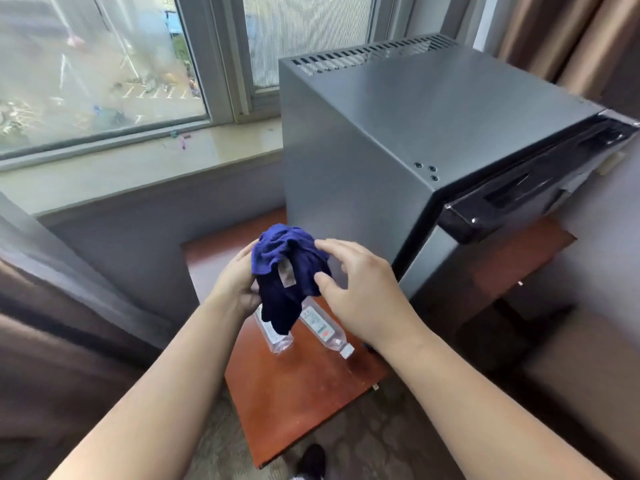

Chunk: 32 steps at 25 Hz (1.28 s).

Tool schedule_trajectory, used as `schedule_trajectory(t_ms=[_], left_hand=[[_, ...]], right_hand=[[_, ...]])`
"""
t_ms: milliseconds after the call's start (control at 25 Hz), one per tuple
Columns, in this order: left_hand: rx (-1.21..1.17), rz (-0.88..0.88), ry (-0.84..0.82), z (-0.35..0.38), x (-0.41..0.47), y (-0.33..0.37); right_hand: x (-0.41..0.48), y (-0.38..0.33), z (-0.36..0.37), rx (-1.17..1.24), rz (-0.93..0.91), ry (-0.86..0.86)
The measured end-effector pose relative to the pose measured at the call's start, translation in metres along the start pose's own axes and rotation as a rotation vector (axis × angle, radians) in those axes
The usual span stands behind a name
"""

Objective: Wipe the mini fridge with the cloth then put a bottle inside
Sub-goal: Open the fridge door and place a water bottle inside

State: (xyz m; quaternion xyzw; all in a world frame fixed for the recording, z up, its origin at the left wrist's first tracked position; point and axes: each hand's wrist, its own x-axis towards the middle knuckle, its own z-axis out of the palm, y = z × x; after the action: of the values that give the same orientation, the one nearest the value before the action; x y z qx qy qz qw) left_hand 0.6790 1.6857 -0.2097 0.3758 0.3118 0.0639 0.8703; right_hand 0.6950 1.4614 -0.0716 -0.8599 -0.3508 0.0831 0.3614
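Left hand (239, 278) of mine is pinched onto the bunched blue cloth (285, 271), fingers closed into its folds from the left, while my right hand (360, 289) is spread loose with the fingertips just touching the cloth's right side, not yet gripping it. So the cloth sits up in the air between both hands, above the near end of the reddish wooden counter (304, 403), its dark tail hanging straight down and a small label showing on the front. It is soft and limp, surely light, and will fold wherever I press, so I judge it best gathered into a pad in one palm before wiping. Under it lie two clear plastic bottles on the counter: the left bottle (277, 337) is mostly hidden by the hanging cloth, the right bottle (327, 332) lies on its side with its long axis running from far-left to near-right, white cap toward me. They look light but smooth and apt to roll, so I would grasp one around the labelled middle. My grey mini fridge (415, 133) stands on the far end of the counter, dark door closed, facing right
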Motion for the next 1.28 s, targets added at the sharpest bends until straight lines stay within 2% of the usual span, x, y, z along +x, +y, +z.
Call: schedule_trajectory(t_ms=[80,280,360,520,560,640,720,800,840,960,1120,1280], left_hand=[[-0.043,-0.022,0.101,-0.012,0.028,0.001],[-0.05,0.11,0.365,0.009,0.072,0.0],[0.08,0.115,0.454,0.018,0.082,-0.011],[0.544,0.075,0.509,0.009,0.063,-0.063],[0.681,0.073,0.485,0.005,0.051,-0.083],[1.109,0.189,0.295,-0.006,0.028,-0.12],[1.573,0.395,-0.069,-0.014,0.011,-0.146],[1.882,0.402,-0.374,-0.011,0.0,-0.16],[1.989,0.389,-0.434,-0.007,-0.001,-0.165],[2.219,0.391,-0.405,0.008,0.003,-0.177],[2.354,0.496,-0.31,0.016,0.011,-0.19],[2.344,0.566,-0.233,0.016,0.017,-0.199]], right_hand=[[-0.01,0.022,0.009,-0.018,0.069,-0.078],[-0.032,0.064,0.02,-0.07,0.188,-0.248],[-0.034,0.075,0.018,-0.078,0.191,-0.268],[-0.036,0.076,-0.003,-0.051,0.086,-0.238],[-0.036,0.075,-0.009,-0.042,0.024,-0.202],[-0.035,0.074,-0.022,-0.042,-0.105,-0.106],[-0.04,0.074,-0.038,-0.06,-0.196,0.022],[-0.051,0.072,-0.06,-0.115,-0.275,0.195],[-0.055,0.069,-0.072,-0.163,-0.315,0.3],[-0.052,0.064,-0.111,-0.341,-0.381,0.533],[-0.032,0.073,-0.133,-0.484,-0.274,0.405],[-0.023,0.073,-0.132,-0.405,-0.212,0.411]])
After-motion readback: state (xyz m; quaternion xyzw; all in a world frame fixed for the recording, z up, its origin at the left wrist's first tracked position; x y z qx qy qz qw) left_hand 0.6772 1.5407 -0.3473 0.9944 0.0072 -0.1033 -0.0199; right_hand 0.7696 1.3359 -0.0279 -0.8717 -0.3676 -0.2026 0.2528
